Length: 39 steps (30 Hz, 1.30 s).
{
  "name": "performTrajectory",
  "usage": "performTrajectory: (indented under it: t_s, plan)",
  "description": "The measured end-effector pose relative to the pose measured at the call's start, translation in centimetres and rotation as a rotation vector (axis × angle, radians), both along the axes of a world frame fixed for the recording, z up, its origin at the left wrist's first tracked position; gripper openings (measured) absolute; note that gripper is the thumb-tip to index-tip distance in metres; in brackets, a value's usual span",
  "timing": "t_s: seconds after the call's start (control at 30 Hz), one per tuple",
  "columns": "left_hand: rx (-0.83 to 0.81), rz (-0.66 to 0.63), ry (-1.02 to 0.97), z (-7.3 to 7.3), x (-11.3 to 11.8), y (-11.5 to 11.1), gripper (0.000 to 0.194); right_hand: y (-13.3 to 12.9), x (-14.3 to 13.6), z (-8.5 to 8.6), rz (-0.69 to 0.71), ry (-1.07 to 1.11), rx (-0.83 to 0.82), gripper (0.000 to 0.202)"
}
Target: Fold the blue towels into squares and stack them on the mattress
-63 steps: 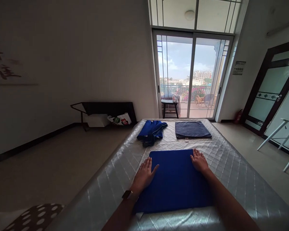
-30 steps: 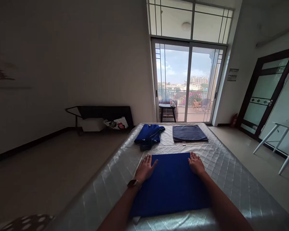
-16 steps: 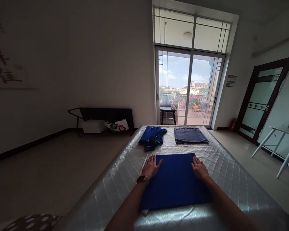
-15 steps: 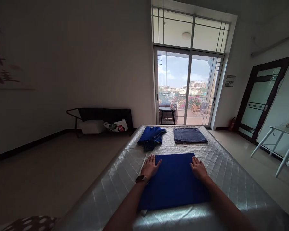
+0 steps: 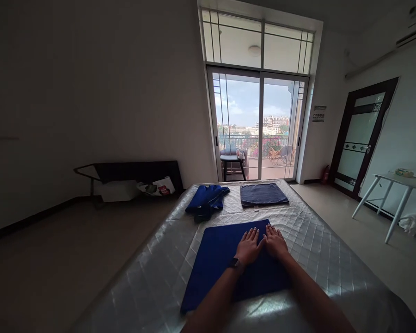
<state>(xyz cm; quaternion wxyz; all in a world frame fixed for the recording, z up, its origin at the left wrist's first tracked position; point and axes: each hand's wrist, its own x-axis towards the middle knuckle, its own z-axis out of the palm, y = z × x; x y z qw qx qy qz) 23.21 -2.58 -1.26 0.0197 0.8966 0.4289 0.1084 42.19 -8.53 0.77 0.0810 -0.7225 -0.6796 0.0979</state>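
A: Where was the flat blue cloth [image 5: 208, 259], and what did the hands do there?
B: It lay on the near part of the mattress [image 5: 152, 268]. The left hand [image 5: 248, 248] rested flat on it, and the right hand [image 5: 276, 243] lay at its far right corner, just beside the left one.

A: And the fingers?
B: They pointed to the far side and pinched nothing. Those of the left hand were a little spread, those of the right were nearly pressed together.

A: How would this cloth have handled?
B: I judged it light, soft and not fragile, but maybe apt to slide on the shiny mattress. The good hold was, in my opinion, at two corners of one edge, with all layers taken together, if it was folded.

A: Was any writing readable?
B: No. The grey-blue cloth [image 5: 264, 194], far right, had a small pale label [image 5: 256, 208]; the printed bag [image 5: 159, 187] at left and the wall sign [image 5: 319, 114] carried marks, but they were too small and dim for me to name any brand.
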Motion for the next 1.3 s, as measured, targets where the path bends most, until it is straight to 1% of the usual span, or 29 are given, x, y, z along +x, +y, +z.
performTrajectory:
  t_s: [0.07, 0.13, 0.2, 0.3, 0.37, 0.4, 0.47, 0.57, 0.7, 0.8, 0.87, 0.93, 1.0, 1.07, 1.1, 1.17, 1.23, 1.3]
  plan:
    - [-0.012, 0.058, 0.003, -0.3, -0.4, -0.9, 0.036, 0.0, 0.0, 0.0, -0.009, -0.001, -0.001, 0.062]
    - [-0.019, 0.124, 0.001, -0.7, -2.0, -1.7, 0.041, 0.0, -0.1, 0.0, -0.016, -0.004, -0.002, 0.063]
    - [-0.027, 0.219, 0.008, -1.2, -4.6, -2.3, 0.053, 0.0, -0.1, 0.1, -0.015, -0.013, -0.003, 0.062]
    - [-0.039, 0.400, 0.033, -2.0, -9.3, -3.2, 0.076, -0.2, -0.2, 0.5, -0.015, -0.034, 0.001, 0.062]
    - [-0.040, 0.454, 0.032, -2.3, -11.6, -3.8, 0.082, -0.3, -0.3, 0.9, -0.016, -0.048, 0.006, 0.061]
    - [-0.039, 0.458, 0.021, -2.3, -12.3, -4.2, 0.083, -0.4, -0.4, 1.1, -0.014, -0.053, 0.007, 0.061]
    - [-0.041, 0.463, -0.003, -2.1, -12.7, -4.7, 0.083, -0.7, -0.5, 1.3, -0.011, -0.060, 0.003, 0.061]
    - [-0.056, 0.484, -0.026, -1.7, -12.2, -4.9, 0.084, -1.8, -0.6, 1.0, -0.003, -0.076, -0.001, 0.061]
    - [-0.082, 0.489, -0.035, -1.7, -11.7, -4.9, 0.087, -5.0, -0.5, -0.1, 0.034, -0.121, 0.040, 0.060]
    - [-0.077, 0.486, -0.018, -1.8, -12.0, -4.9, 0.088, -6.9, -0.3, -0.5, 0.029, -0.133, -0.003, 0.062]
    - [-0.080, 0.489, -0.003, -1.7, -12.3, -5.0, 0.088, -7.4, -0.2, -0.5, 0.018, -0.131, -0.020, 0.062]
    - [-0.089, 0.500, 0.016, -1.3, -12.5, -5.0, 0.089, -7.6, -0.3, -0.5, 0.008, -0.123, -0.013, 0.062]
    - [-0.107, 0.517, 0.020, -0.5, -11.9, -5.0, 0.090, -7.5, -0.5, -0.5, 0.002, -0.109, -0.005, 0.062]
    - [-0.123, 0.506, 0.000, 0.6, -10.1, -5.2, 0.090, -7.4, -0.6, -0.6, -0.001, -0.089, 0.004, 0.063]
    - [-0.128, 0.478, -0.014, 1.1, -8.6, -5.5, 0.088, -7.4, -0.6, -0.6, -0.002, -0.081, 0.006, 0.063]
    - [-0.123, 0.368, -0.030, 1.7, -4.6, -6.5, 0.085, -7.4, -0.6, -0.7, -0.004, -0.071, 0.008, 0.064]
    - [-0.121, 0.207, -0.040, 1.7, -0.1, -7.8, 0.081, -7.5, -0.5, -0.7, -0.002, -0.073, 0.004, 0.063]
    - [-0.123, 0.088, -0.045, 1.4, 3.5, -9.1, 0.076, -7.6, -0.4, -0.6, 0.011, -0.082, -0.001, 0.062]
